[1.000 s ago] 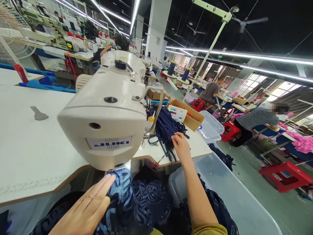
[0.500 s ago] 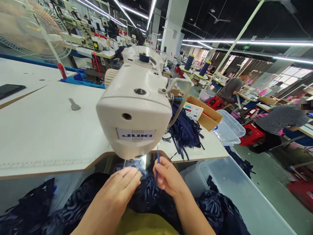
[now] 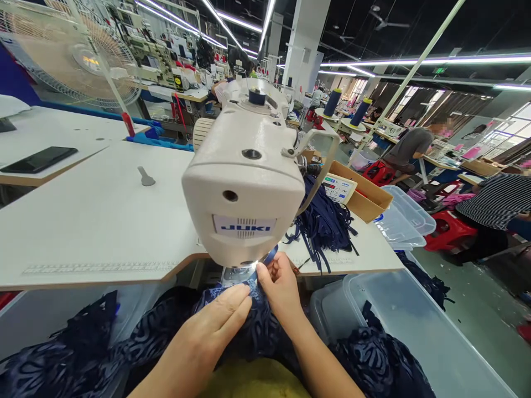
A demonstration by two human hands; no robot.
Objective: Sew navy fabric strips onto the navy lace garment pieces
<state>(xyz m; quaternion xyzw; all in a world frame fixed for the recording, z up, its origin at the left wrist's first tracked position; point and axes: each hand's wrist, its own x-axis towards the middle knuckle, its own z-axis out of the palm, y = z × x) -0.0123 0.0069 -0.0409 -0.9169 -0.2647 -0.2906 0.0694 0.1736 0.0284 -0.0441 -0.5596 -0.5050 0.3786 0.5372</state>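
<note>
A white sewing machine marked JUKI stands before me, its head hiding the needle. My left hand presses its fingers together on dark navy patterned fabric beside the lit sewing area; its thumb is hidden. Close to its right, my right hand pinches a narrow navy strap by the front of the machine head. The strap's lower end meets the fabric near my fingertips, though the exact contact is covered.
Navy straps lie heaped right of the machine, by a control panel and cardboard box. Plastic bins with navy pieces flank my lap. A phone and a flat metal piece rest on the left tables.
My right hand has moved up and inward, bringing the strap from hanging upright to bending beside the machine head. My left hand stays on the fabric. The camera view has shifted slightly left.
</note>
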